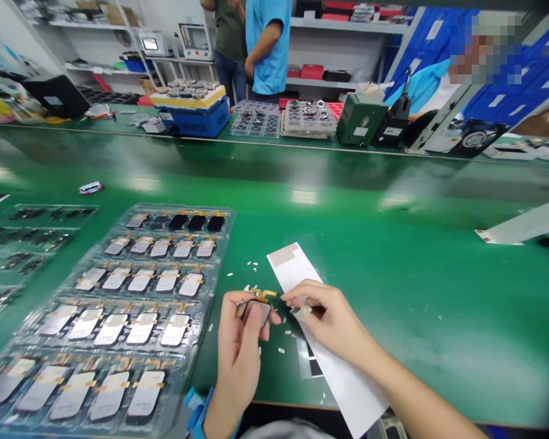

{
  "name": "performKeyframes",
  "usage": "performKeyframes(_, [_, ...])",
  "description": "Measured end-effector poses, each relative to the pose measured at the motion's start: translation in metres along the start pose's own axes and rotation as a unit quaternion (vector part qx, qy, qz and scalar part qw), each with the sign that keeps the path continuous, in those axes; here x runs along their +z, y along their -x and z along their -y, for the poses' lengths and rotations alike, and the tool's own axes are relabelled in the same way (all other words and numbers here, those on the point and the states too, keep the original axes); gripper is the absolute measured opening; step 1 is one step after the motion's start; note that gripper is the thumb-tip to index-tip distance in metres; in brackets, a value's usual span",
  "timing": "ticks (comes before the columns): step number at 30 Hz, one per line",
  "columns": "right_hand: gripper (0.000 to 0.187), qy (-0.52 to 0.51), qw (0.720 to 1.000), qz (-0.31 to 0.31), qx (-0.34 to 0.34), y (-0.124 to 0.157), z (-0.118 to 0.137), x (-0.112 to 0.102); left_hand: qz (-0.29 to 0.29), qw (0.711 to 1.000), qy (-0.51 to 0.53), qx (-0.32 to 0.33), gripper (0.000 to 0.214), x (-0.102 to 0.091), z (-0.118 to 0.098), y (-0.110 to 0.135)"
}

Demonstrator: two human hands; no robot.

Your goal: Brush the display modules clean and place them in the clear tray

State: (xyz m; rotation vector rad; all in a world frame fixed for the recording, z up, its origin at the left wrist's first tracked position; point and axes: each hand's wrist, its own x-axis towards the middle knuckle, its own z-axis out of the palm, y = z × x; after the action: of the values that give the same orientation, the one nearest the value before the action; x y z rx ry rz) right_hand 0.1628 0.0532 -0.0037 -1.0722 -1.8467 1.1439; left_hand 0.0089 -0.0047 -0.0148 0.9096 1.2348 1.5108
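My left hand (pixel 242 341) is closed around a small display module (pixel 257 312) with a grey back and dark rim. Its thumb lies across the back. An orange-gold flex cable (pixel 268 294) sticks out from the module's far edge. My right hand (pixel 322 311) is closed in a pinch just right of that cable, above a white paper strip (pixel 348 384). Something small and pale shows between its fingers, too blurred to name. To the left, a clear plastic tray (pixel 190 332) holds rows of similar display modules, most with pale backs and orange cables.
Small white scraps (pixel 281 350) lie scattered around my hands on the green table (pixel 439 274). Another clear tray (pixel 32 244) with dark parts is at far left. Across a raised shelf sit a blue box (pixel 196 119) and parts trays (pixel 256 119). People are beyond it.
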Motion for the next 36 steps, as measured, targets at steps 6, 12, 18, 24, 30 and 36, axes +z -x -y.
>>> performKeyframes(6, [0.027, -0.193, 0.971, 0.069, 0.126, -0.003, 0.008, -0.011, 0.083, 0.994, -0.053, -0.043, 0.037, 0.007, 0.0, 0.009])
performKeyframes(12, [0.036, -0.27, 0.948, 0.088, 0.147, -0.001, 0.009, -0.01, 0.085, 0.992, -0.089, -0.03, 0.037, 0.006, 0.004, 0.01])
performKeyframes(18, [0.037, -0.258, 0.945, 0.077, 0.185, -0.001, 0.01, -0.009, 0.093, 0.987, -0.127, -0.015, 0.033, 0.005, 0.011, 0.011])
performKeyframes(24, [0.034, -0.232, 0.956, 0.073, 0.164, 0.002, 0.014, -0.008, 0.181, 0.977, -0.113, -0.029, 0.026, -0.003, 0.007, 0.01])
performKeyframes(30, [0.026, -0.165, 0.98, 0.035, 0.102, 0.004, 0.017, -0.004, 0.21, 0.97, -0.093, -0.077, 0.024, -0.008, 0.0, 0.009])
performKeyframes(36, [0.024, -0.15, 0.984, 0.013, 0.095, 0.006, 0.016, -0.001, 0.218, 0.972, -0.065, -0.068, 0.021, -0.005, 0.003, 0.008])
